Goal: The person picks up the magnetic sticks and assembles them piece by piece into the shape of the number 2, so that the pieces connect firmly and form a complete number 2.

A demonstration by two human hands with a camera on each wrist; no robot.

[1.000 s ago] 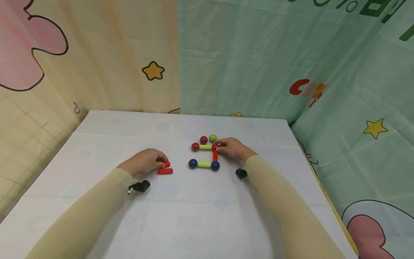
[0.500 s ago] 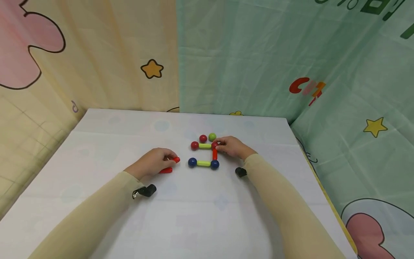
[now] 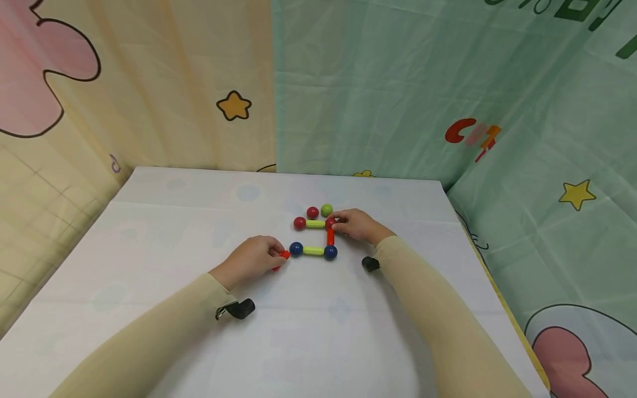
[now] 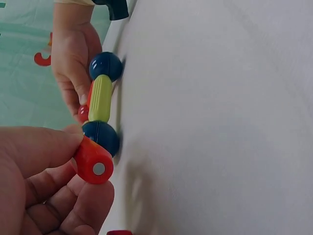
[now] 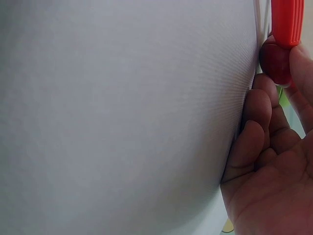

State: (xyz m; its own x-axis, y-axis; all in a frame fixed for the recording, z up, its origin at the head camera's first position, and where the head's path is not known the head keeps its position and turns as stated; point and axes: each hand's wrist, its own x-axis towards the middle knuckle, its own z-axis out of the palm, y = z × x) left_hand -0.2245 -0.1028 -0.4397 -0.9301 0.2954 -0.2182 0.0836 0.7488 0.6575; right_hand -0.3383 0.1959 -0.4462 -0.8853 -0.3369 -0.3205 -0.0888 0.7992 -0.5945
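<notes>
My left hand (image 3: pixel 254 257) pinches a red magnetic rod (image 4: pixel 93 161) between thumb and fingers, a silver magnet showing at its end. That rod is close to the left blue ball (image 3: pixel 296 249); whether they touch I cannot tell. More red (image 3: pixel 276 268) shows below the fingers, mostly hidden. My right hand (image 3: pixel 359 225) pinches a red ball (image 5: pixel 276 61) at the far right corner of a ball-and-rod frame. From it a red rod (image 3: pixel 330 237) runs to the right blue ball (image 3: pixel 330 252). A yellow-green rod (image 3: pixel 313 251) links both blue balls.
Another yellow-green rod (image 3: pixel 316 224) joins the held red ball to a red ball (image 3: pixel 299 223) at far left. Behind the frame lie a loose red ball (image 3: pixel 312 213) and a green ball (image 3: pixel 326 210). Everything rests on a white-covered table (image 3: pixel 318 331) with curtains around it.
My left hand has lifted a red rod from the left and carried it rightward to the left blue ball. My right hand stays on the corner red ball.
</notes>
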